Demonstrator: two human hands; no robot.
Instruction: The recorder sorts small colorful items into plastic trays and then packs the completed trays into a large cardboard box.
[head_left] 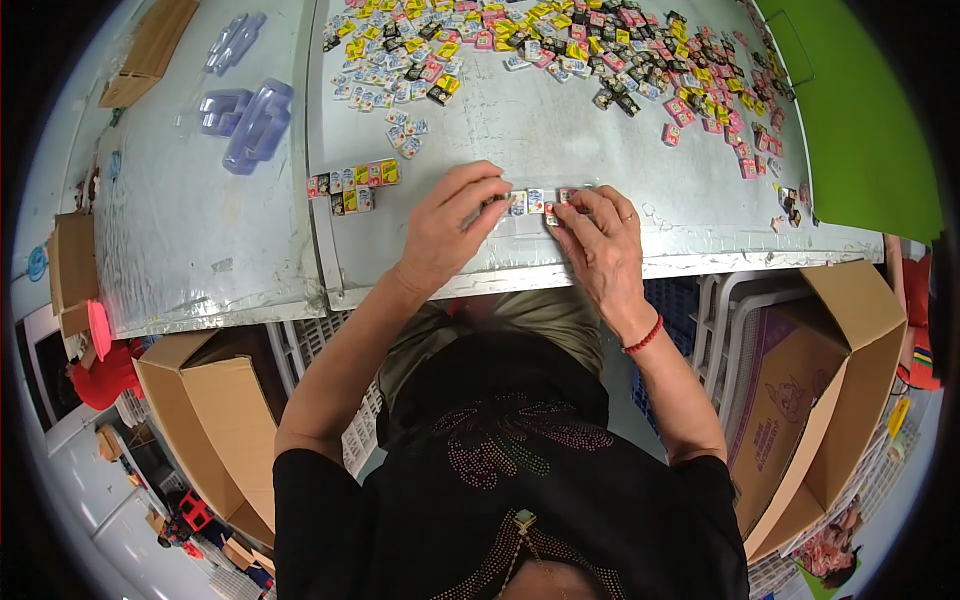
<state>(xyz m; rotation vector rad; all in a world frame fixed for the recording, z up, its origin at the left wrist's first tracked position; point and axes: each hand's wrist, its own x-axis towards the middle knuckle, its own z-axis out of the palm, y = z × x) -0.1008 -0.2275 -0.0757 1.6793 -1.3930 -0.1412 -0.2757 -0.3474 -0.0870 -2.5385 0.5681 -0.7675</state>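
A short row of small, flat, coloured rectangular packets is shown near the front edge of the grey metal worktop, its long axis running left to right. It is pinched at each end: the left hand closes on the left end, the right hand on the right, both equally near. About three packets show between the fingers. One two-row block of similar packets lies leftward; a loose heap, uncountable, fills the far edge.
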